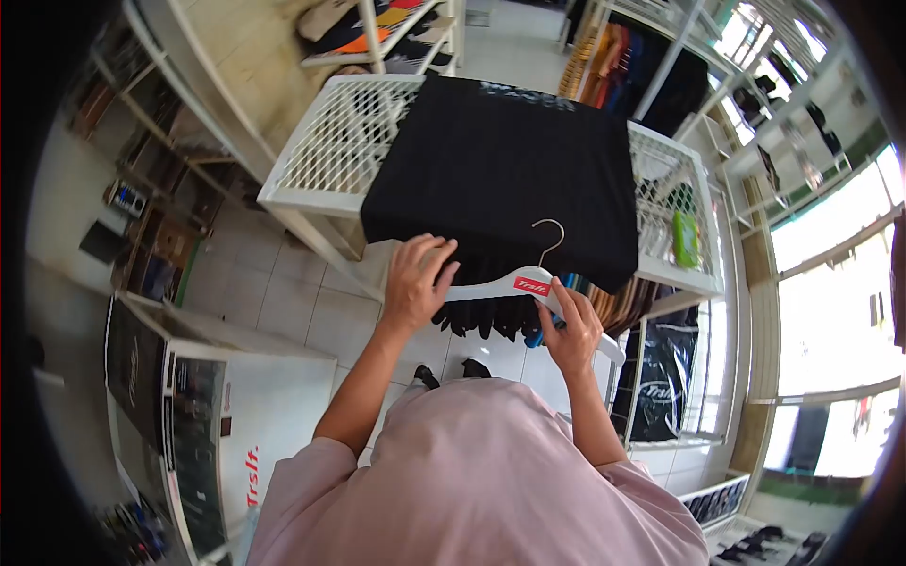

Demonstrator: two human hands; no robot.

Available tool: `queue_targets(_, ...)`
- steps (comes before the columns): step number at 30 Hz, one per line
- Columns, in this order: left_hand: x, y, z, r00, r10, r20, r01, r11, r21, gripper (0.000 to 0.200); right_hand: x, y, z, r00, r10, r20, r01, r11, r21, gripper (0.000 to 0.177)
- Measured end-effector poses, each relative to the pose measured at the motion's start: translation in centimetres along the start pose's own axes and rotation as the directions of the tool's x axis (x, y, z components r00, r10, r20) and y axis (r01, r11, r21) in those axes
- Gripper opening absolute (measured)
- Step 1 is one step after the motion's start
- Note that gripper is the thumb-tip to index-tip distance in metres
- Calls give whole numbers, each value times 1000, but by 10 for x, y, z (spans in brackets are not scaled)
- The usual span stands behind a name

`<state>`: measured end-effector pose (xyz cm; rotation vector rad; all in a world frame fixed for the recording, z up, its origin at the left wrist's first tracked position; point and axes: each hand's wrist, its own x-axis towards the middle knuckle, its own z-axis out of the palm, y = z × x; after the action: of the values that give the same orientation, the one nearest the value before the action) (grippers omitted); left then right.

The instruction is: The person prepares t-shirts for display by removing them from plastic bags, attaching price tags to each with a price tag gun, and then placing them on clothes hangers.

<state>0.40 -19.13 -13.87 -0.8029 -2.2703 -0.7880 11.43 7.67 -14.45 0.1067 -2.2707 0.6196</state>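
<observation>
A black T-shirt [510, 170] lies flat over a white mesh-topped table, with pale print at its far edge. In my right hand [571, 325] is a white clothes hanger [500, 285], gripped near its red label, thumb and fingers around its neck. The hanger's metal hook points up and overlaps the shirt's near edge. My left hand [415, 283] is at the shirt's near left corner, by the hanger's left end. Its thumb and index finger are apart, with nothing visible between them.
The white mesh table [340, 141] carries a green item [685, 239] at its right side. Garments [613, 307] hang beneath it. A white cabinet [274, 396] stands to the left on the tiled floor, and a rack with dark plastic-wrapped goods [661, 387] to the right.
</observation>
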Motion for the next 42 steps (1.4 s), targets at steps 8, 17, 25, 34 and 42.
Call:
queue_targets(8,18,-39,38,967,236,94,-244,966,90,63,-25,3,-24,990,126,-59,-132,986,-106,57)
queue_targets(17,35,-44,15,954,263,142,-246,961,-128,26,-38,-19,-17,989,149,-7,-148,977,-157,58)
queue_targets(25,61,-29,-3,980,7,197,53,953,-298,29,-40,-26,4,987,-124,101,138,981,-139,55)
queue_targets(34,61,-17,-28,970,96,222,-36,965,-260,43,-3,-33,32,995,-54,84,66,987,-150,46)
queue_targets(42,52,-15,-41,931,114,346,-72,989,-130,52,27,-15,13,984,89,-153,-117,976,-182,32)
